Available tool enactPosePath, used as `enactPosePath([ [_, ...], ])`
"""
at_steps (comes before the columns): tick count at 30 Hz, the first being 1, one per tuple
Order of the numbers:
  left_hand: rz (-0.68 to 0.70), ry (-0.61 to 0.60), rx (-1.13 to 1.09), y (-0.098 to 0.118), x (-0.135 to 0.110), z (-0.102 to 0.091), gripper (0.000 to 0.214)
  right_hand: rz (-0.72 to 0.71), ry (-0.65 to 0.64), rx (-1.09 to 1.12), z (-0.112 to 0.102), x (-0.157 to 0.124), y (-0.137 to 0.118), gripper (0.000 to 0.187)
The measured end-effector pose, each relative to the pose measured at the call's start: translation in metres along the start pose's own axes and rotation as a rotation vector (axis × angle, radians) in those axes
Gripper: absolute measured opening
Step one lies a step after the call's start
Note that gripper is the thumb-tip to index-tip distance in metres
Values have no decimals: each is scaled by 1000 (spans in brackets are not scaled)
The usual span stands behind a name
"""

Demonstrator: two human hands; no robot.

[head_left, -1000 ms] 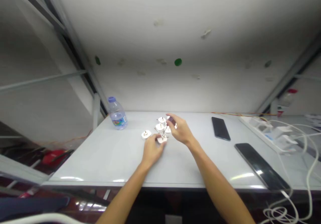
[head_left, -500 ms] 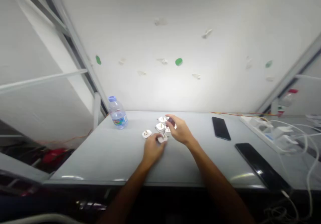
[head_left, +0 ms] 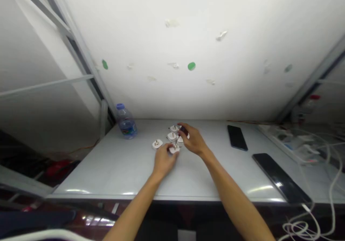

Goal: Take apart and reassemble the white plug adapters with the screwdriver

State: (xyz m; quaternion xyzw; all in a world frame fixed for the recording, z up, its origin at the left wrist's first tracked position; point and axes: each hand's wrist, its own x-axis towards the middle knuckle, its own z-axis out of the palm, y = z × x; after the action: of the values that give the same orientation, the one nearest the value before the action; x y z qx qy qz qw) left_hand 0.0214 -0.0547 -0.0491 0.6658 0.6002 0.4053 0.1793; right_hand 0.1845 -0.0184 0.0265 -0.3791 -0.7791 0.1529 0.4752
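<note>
Right hand point(head_left: 194, 140) pinches a screwdriver point(head_left: 184, 130), tip down at the white plug point(head_left: 175, 150) gripped by the left hand point(head_left: 163, 161), centre frame. Neither has visibly shifted this past second, so work seemingly stays on that plug. Others point(head_left: 171, 137) lie just above; only the lighting has flickered.

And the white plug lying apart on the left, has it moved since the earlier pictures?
No. Judged against the back edge of the table, the white plug shows no visible shift either way.
</note>
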Motion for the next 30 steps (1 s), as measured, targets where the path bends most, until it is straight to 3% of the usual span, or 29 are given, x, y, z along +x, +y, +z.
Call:
enactPosePath([
  [30,-11,-16,9,1,0,-1,28,-7,-63,-50,0,-1,-3,30],
])
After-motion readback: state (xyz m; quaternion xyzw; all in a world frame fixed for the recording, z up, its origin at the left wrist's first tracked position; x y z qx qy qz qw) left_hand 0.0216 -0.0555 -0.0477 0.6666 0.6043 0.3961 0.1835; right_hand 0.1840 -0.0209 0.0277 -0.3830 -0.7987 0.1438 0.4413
